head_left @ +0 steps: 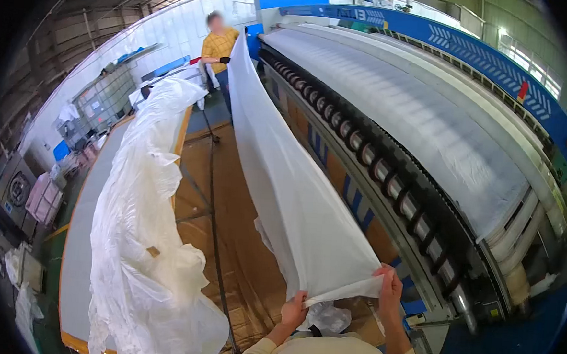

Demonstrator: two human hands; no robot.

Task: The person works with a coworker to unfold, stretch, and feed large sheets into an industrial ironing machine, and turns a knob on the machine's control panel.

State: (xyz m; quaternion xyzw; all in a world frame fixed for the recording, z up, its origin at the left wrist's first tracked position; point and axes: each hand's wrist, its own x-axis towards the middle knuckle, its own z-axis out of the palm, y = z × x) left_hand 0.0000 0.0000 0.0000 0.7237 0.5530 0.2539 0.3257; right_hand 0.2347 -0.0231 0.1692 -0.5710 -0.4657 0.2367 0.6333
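Workshop hall, pale wall [174,47] at the back, brown ground sheet [241,285] on the floor. White cloth [283,177] is stretched lengthwise through the middle, alongside a big ironing machine [417,120] on the right. Near end is at the wearer: left hand [293,309] closed on one corner area, right hand [390,286] gripping the other, fingers curled over the edge, hem pulled fairly straight between them. Far end is up by a co-worker in a yellow top [220,45], black glove [225,60] next to the cloth; can't tell how it grips. Crumpled white material [327,317] just below the wearer's hands; can't tell if it's the same piece.

Machine has a blue beam [486,53] over a pale bed, and a black-banded roller [363,149] along the side facing the cloth. Left of the cloth: long table [81,249] with a loose white heap [144,233] on it, small tan patch [153,252] on the heap. Thin metal frame [211,208] between table and cloth. Pink cart [44,199] far left.
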